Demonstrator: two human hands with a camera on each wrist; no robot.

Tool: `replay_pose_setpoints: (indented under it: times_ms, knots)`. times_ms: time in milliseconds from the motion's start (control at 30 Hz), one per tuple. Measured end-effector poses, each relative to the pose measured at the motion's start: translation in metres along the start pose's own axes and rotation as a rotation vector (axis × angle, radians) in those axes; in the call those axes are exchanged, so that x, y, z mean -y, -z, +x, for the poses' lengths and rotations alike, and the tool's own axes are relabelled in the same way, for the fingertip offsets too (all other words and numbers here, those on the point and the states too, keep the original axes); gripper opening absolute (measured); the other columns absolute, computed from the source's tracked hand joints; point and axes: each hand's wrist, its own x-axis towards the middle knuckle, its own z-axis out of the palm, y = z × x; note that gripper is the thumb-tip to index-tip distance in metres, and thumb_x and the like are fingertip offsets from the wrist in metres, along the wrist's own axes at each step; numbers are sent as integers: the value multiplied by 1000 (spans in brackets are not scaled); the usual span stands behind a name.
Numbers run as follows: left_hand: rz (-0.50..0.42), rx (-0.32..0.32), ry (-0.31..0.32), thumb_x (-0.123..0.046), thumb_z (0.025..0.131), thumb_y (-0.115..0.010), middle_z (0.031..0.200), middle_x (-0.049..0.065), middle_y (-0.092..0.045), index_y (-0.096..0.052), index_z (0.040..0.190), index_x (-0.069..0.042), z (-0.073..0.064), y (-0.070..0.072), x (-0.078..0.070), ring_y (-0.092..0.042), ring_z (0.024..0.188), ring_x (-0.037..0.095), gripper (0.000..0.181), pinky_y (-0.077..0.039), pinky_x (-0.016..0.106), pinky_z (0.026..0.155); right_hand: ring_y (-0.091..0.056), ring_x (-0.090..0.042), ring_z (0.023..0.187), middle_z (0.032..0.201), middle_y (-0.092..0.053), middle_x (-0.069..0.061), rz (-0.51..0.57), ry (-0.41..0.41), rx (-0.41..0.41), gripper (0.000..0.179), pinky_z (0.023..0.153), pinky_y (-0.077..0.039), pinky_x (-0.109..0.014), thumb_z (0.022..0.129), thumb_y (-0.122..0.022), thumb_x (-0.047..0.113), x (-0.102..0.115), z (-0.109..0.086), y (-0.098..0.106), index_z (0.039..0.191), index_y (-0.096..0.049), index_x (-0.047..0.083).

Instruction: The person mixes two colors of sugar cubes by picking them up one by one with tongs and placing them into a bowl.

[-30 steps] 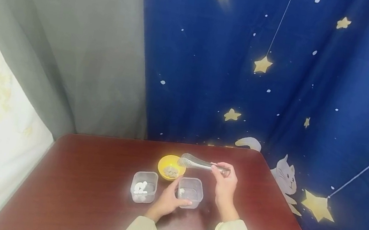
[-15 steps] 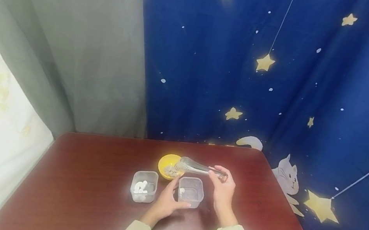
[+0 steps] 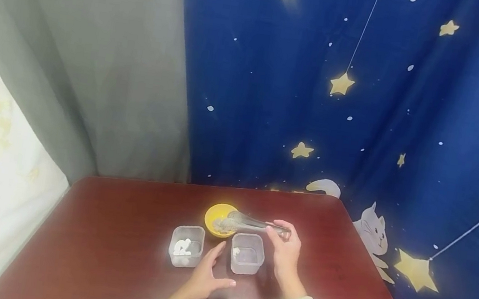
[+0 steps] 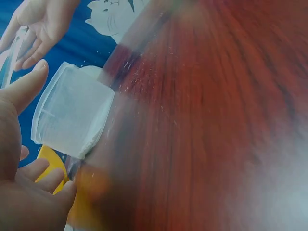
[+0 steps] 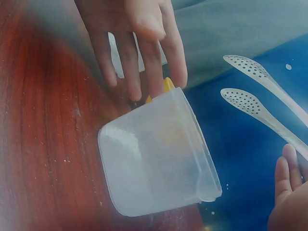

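My right hand (image 3: 285, 253) grips a pair of metal tongs (image 3: 252, 222) by the handle end. Their perforated tips overlap the yellow bowl (image 3: 213, 210) in the head view, partly covering the greyish pieces inside it. In the right wrist view the two tong arms (image 5: 245, 101) stand apart, with nothing between their tips. My left hand (image 3: 204, 278) is spread, thumb and fingers apart, just left of and in front of a clear square plastic tub (image 3: 245, 269). A gap shows between that hand and the tub. A small white piece (image 3: 236, 252) lies in the tub's left side.
To the left stands a second clear tub (image 3: 184, 263) with several white pieces (image 3: 182, 247) in it. Everything rests on a dark red wooden table (image 3: 126, 236). Behind it hang a grey curtain (image 3: 139, 79) and a blue star-patterned curtain (image 3: 256, 95).
My left hand has come off the right tub and drawn back toward the front left. The tongs have moved left and lower over the bowl.
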Motion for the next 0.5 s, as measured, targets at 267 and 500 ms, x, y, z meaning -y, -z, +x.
replay_pose_setpoints:
  times_ms: [267, 500]
  knots:
    - [-92, 61, -17, -7, 75, -83, 142, 29, -41, -35, 145, 5, -14, 15, -3, -43, 128, 46, 85, -35, 55, 103, -65, -15, 78, 89, -71, -4, 35, -23, 0, 32, 71, -54, -26, 81, -75, -4, -24, 3, 0, 109, -62, -8]
    - [-146, 102, 6, -5, 77, -80, 141, 31, -41, -39, 142, 7, -26, 33, -6, -47, 122, 49, 77, -38, 52, 101, -65, -16, 78, 91, -72, -9, 38, -8, 14, 32, 69, -54, -25, 80, -76, -5, -29, 1, -5, 108, -62, -9]
